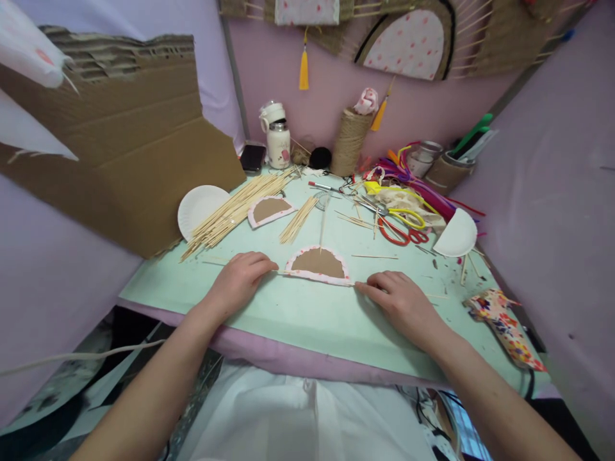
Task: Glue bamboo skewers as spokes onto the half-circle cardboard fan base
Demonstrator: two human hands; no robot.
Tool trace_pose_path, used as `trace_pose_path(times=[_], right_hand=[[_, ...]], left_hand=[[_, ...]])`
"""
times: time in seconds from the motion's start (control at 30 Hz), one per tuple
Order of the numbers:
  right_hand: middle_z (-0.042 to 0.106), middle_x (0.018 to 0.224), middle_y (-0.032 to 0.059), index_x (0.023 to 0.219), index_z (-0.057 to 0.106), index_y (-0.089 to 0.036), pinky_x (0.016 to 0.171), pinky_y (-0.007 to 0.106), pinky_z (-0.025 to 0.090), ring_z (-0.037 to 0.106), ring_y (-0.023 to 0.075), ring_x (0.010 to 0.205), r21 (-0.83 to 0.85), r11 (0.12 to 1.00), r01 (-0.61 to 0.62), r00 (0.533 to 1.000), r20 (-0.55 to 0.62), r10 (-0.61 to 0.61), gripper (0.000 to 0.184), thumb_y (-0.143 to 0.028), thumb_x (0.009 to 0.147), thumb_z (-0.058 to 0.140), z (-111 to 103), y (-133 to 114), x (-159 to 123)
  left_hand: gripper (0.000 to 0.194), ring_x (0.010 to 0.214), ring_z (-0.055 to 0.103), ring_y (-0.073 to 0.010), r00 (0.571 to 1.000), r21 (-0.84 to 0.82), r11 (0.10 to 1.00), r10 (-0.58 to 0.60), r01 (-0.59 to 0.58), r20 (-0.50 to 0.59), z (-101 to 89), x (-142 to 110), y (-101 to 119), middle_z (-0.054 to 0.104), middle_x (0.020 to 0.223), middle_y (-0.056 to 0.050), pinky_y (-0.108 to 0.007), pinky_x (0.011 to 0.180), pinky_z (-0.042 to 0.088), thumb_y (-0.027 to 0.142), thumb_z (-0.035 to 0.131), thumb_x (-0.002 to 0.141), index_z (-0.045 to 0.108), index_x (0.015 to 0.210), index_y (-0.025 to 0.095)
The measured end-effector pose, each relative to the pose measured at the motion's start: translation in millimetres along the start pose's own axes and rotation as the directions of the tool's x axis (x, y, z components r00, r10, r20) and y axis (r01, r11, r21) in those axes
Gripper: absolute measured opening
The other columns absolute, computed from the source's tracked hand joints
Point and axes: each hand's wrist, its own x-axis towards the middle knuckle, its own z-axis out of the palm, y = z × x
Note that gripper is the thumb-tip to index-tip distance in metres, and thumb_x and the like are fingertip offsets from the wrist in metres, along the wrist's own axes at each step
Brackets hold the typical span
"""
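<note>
Left hand (243, 278) and right hand (396, 298): bare, ungloved, fingers slim. Left forearm (163, 368) and right forearm (485, 384): uncovered from the wrist to where each leaves the view. Clothing: one white garment (269, 410) over the lap, plain in colour, cloth loose, with soft creases and a gathered fold running down near the middle. Fine detail of the fold is too blurred to make out.
</note>
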Motion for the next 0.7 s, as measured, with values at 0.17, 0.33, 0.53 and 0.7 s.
trace_pose_path(times=[0.17,0.33,0.53,0.7], right_hand=[[0.064,0.090,0.0074,0.114,0.067,-0.018,0.075,0.034,0.039,0.053,0.0203,0.081,0.001,1.000,0.008,1.000,0.007,-0.008,0.028,-0.010,0.095,0.046,-0.6,1.1,0.6],[0.064,0.090,0.0073,0.113,0.067,-0.018,0.075,0.034,0.038,0.054,0.0206,0.082,0.008,1.000,0.007,1.000,-0.003,-0.007,0.029,-0.010,0.095,0.046,-0.6,0.9,0.4],[0.064,0.091,0.0076,0.115,0.066,-0.018,0.076,0.034,0.038,0.053,0.0207,0.083,0.012,1.000,0.001,1.000,0.016,-0.001,0.029,-0.009,0.096,0.046,0.1,0.9,0.0],[0.064,0.092,0.0078,0.114,0.066,-0.018,0.076,0.034,0.038,0.053,0.0207,0.083,0.013,1.000,0.008,1.000,0.020,-0.008,0.029,-0.008,0.096,0.046,0.0,1.4,-0.1]], left_hand=[[0.033,0.086,0.063,-0.0173,0.991,0.101,0.989,0.118,-0.111,-0.061,1.6,-2.0,-5.0,0.071,0.097,-0.004,-0.030,0.074,0.044,0.012,0.041,0.097,0.072,0.101,0.022],[0.030,0.084,0.062,-0.0187,0.984,0.164,0.974,0.166,-0.155,-0.058,4.6,-0.7,-5.7,0.071,0.093,-0.006,-0.031,0.073,0.045,0.016,0.043,0.098,0.073,0.097,0.020],[0.034,0.081,0.061,-0.0172,0.985,0.114,0.981,0.164,-0.157,-0.061,7.7,1.4,-5.4,0.071,0.091,-0.006,-0.031,0.074,0.046,0.013,0.040,0.098,0.073,0.092,0.019],[0.033,0.082,0.061,-0.0177,0.988,0.095,0.985,0.146,-0.141,-0.048,8.4,2.6,-4.8,0.070,0.092,-0.007,-0.031,0.074,0.046,0.008,0.042,0.094,0.073,0.091,0.020]])
